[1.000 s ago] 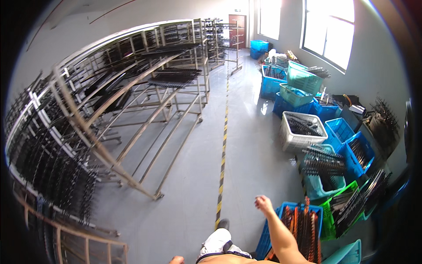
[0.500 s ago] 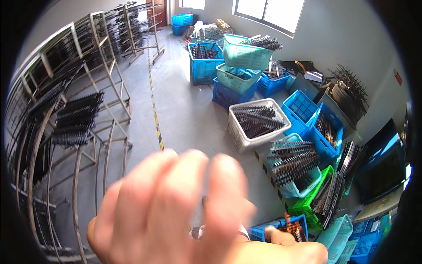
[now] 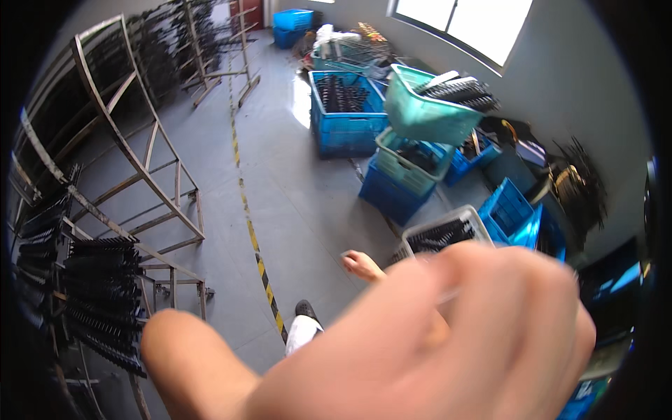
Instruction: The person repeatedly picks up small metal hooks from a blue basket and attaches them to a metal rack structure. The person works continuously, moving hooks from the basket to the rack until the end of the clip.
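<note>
Very close and blurred, my left hand (image 3: 490, 329) covers the lower right of the view, its fingers curled in. What its fingers may hold is hidden. The bent left arm (image 3: 192, 364) shows at lower left. Farther out, my right hand (image 3: 361, 265) is small above the grey floor, fingers closed, with a pale spot at the tips that I cannot make out. Its forearm runs behind the left hand. Beside that forearm is a white basket (image 3: 480, 222) of black toothed strips (image 3: 442, 236), partly covered by the left hand.
Metal racks (image 3: 143, 168) hung with black toothed strips (image 3: 101, 294) line the left. A yellow-and-black floor line (image 3: 253, 252) runs down the middle. A blue crate (image 3: 350, 133) and stacked green baskets (image 3: 434, 117) stand toward the right wall. My shoe (image 3: 304, 309) shows below.
The view has shifted forward and left. My left hand has moved from the middle to the lower right, its fingers more curled. My right hand has left the blue crate and now hangs over the floor.
</note>
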A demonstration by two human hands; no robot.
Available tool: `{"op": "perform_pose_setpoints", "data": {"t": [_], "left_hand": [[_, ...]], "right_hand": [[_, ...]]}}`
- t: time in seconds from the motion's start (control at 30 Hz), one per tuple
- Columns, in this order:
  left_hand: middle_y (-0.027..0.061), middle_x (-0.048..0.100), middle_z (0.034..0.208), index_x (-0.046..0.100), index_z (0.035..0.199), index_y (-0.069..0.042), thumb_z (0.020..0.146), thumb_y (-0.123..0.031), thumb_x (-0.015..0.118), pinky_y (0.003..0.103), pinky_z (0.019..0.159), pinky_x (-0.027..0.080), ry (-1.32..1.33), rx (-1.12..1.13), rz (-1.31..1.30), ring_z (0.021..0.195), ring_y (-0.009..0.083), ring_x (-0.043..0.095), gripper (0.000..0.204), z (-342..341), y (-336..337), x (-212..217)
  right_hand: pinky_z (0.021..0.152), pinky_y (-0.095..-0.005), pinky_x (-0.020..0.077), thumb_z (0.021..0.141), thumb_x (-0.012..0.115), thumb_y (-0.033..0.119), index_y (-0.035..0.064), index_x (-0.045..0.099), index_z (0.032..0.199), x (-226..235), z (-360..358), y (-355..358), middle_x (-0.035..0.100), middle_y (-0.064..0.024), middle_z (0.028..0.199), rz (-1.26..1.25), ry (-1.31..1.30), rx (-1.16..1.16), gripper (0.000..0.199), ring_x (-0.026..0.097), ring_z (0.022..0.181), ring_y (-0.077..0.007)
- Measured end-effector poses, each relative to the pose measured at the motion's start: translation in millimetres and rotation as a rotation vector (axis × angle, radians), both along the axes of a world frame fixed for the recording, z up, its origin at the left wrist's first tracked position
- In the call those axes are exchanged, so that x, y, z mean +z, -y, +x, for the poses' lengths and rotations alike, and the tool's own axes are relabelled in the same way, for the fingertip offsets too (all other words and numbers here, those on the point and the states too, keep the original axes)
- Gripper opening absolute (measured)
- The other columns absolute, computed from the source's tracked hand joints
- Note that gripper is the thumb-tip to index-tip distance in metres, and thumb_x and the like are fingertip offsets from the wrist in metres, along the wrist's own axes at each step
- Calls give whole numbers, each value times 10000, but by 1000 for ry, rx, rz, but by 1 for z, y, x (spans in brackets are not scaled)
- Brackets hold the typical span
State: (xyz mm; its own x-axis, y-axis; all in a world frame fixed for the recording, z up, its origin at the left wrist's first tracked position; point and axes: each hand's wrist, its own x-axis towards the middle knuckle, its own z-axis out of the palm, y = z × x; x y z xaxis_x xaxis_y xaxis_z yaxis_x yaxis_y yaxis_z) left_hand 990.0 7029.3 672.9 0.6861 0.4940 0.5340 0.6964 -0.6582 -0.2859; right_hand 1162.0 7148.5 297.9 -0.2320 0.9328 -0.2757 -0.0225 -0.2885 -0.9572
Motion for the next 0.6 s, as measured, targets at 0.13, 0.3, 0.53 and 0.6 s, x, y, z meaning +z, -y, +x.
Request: {"op": "perform_pose_setpoints", "data": {"t": [0.13, 0.3, 0.53, 0.6], "left_hand": [[116, 601, 869, 564, 1024, -11, 763, -232, 658, 359, 683, 483, 24, 23, -33, 789, 255, 592, 354, -57, -138, 7], [109, 602, 861, 570, 1009, -15, 762, -228, 649, 352, 673, 482, -21, 215, -40, 784, 249, 593, 336, -132, -289, 4], [101, 603, 849, 578, 989, -20, 761, -222, 636, 342, 660, 481, 11, 388, -78, 777, 240, 595, 310, -243, -530, 0], [98, 604, 846, 580, 983, -22, 760, -220, 632, 339, 656, 481, 22, 430, -58, 775, 237, 596, 303, -276, -575, 6]], "right_hand": [[690, -327, 474, 913, 481, 215, 23, 597, 1015, -135, 88, -55, 625, -120, 876, -260, 420, -16, 246, 584, 792, -208], [630, -313, 459, 906, 487, 205, 24, 590, 970, -217, 119, -109, 607, -104, 813, -825, 585, 47, 218, 564, 717, -190], [546, -295, 437, 897, 494, 191, 24, 579, 907, -227, 33, -437, 583, -81, 726, -778, 637, 147, 188, 536, 612, -166], [522, -290, 431, 895, 496, 187, 24, 576, 890, -214, -10, -575, 576, -74, 701, -572, 605, 122, 182, 529, 582, -159]]}}
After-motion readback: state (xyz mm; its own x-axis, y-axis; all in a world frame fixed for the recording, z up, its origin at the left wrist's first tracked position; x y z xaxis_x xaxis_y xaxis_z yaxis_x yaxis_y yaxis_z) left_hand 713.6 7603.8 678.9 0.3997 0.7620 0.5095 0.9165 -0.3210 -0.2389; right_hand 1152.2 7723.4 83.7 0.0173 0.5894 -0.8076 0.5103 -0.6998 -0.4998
